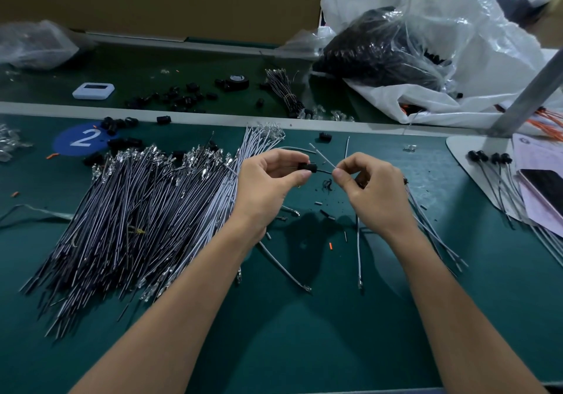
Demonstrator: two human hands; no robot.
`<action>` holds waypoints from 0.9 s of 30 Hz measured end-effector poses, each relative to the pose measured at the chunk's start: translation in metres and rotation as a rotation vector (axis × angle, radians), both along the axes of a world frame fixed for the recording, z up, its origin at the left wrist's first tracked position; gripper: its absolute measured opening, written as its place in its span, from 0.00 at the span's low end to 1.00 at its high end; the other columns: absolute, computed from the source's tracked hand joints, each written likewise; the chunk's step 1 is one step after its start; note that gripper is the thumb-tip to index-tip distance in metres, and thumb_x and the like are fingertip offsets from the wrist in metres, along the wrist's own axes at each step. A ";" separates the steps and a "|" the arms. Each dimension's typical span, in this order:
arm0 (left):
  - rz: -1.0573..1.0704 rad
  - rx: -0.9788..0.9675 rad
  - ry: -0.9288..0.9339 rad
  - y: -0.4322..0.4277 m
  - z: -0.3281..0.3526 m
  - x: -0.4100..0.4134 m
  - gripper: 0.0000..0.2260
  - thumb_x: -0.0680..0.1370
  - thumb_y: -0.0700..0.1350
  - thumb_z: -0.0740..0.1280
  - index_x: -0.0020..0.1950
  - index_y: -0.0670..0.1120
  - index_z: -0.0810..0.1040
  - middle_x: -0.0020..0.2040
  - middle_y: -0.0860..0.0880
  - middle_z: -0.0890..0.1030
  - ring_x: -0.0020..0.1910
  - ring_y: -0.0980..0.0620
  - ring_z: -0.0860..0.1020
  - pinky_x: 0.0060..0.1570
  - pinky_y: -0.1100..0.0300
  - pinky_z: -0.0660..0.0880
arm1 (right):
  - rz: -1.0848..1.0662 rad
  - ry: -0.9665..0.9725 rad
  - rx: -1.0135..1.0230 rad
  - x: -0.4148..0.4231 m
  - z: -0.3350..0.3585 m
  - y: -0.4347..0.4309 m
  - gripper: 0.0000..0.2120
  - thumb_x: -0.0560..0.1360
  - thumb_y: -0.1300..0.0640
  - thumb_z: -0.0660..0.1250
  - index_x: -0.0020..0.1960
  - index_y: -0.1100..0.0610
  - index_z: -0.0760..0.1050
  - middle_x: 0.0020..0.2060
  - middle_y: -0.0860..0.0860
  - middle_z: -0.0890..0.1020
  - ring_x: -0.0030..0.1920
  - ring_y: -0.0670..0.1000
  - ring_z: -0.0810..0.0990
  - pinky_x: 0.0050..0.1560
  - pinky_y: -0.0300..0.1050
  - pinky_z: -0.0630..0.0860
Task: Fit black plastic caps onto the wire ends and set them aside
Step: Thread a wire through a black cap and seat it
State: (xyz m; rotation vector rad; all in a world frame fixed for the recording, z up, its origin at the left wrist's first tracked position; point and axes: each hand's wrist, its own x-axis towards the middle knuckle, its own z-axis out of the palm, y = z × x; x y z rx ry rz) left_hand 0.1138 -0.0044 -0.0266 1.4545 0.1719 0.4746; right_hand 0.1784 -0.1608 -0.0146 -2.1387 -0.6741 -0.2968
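The left hand (268,180) pinches a small, stubby black plastic cap (308,167) between thumb and curled fingers, held above the dark green matte table mat (304,348). Just beside it, the right hand (373,189) pinches a thin pale grey wire (320,155) at its fingertips. The wire's free end slants up and away, and a short dark strand runs from the cap to those fingertips.

Left of the hands lies a broad fanned heap of straight grey and dark wires with shiny metal terminals (137,217). At the right edge, a few wires already fitted with black caps (490,162) lie side by side on a pale board.

Behind them, a crinkled clear plastic bag (457,27) holds a mass of black parts. Loose black caps (182,96) are scattered beyond a pale metal strip (198,114) that crosses the table. The mat between the forearms, towards the near edge, carries only stray wire bits.
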 end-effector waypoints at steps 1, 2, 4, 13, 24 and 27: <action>-0.010 0.006 0.000 -0.001 0.000 0.000 0.11 0.70 0.32 0.75 0.46 0.47 0.84 0.43 0.50 0.86 0.45 0.53 0.85 0.46 0.64 0.79 | 0.022 0.005 -0.002 -0.001 0.000 0.001 0.07 0.75 0.60 0.71 0.39 0.53 0.78 0.27 0.39 0.74 0.26 0.41 0.71 0.31 0.28 0.66; -0.019 0.009 0.001 -0.002 0.000 -0.001 0.11 0.69 0.32 0.75 0.45 0.47 0.84 0.43 0.50 0.86 0.45 0.53 0.85 0.46 0.65 0.78 | 0.041 0.008 -0.009 -0.002 -0.001 0.002 0.07 0.75 0.61 0.71 0.39 0.53 0.77 0.28 0.39 0.75 0.27 0.41 0.71 0.31 0.28 0.66; -0.025 0.005 0.002 -0.003 0.001 -0.001 0.11 0.69 0.32 0.75 0.46 0.46 0.84 0.43 0.50 0.86 0.45 0.53 0.85 0.46 0.65 0.78 | 0.060 0.015 -0.019 -0.002 -0.002 0.003 0.07 0.75 0.61 0.71 0.40 0.53 0.77 0.29 0.40 0.76 0.27 0.42 0.72 0.31 0.28 0.65; -0.042 -0.003 -0.001 -0.003 0.002 -0.002 0.11 0.70 0.31 0.75 0.47 0.45 0.84 0.45 0.49 0.86 0.47 0.52 0.85 0.48 0.64 0.79 | 0.064 0.005 0.020 -0.003 0.000 0.003 0.08 0.75 0.62 0.70 0.39 0.53 0.77 0.27 0.41 0.76 0.26 0.41 0.72 0.30 0.27 0.64; -0.041 -0.006 -0.029 -0.004 0.001 -0.001 0.12 0.68 0.31 0.76 0.47 0.44 0.83 0.44 0.48 0.86 0.45 0.52 0.85 0.46 0.64 0.78 | 0.091 0.085 0.039 -0.004 0.000 0.004 0.08 0.76 0.62 0.70 0.38 0.54 0.78 0.26 0.43 0.75 0.27 0.41 0.71 0.31 0.30 0.66; -0.056 0.009 -0.025 -0.006 0.001 -0.001 0.11 0.68 0.32 0.76 0.46 0.45 0.83 0.43 0.48 0.86 0.45 0.52 0.85 0.46 0.64 0.79 | 0.084 0.096 0.080 -0.005 0.001 0.004 0.07 0.76 0.62 0.70 0.39 0.55 0.79 0.28 0.47 0.78 0.28 0.42 0.73 0.32 0.34 0.70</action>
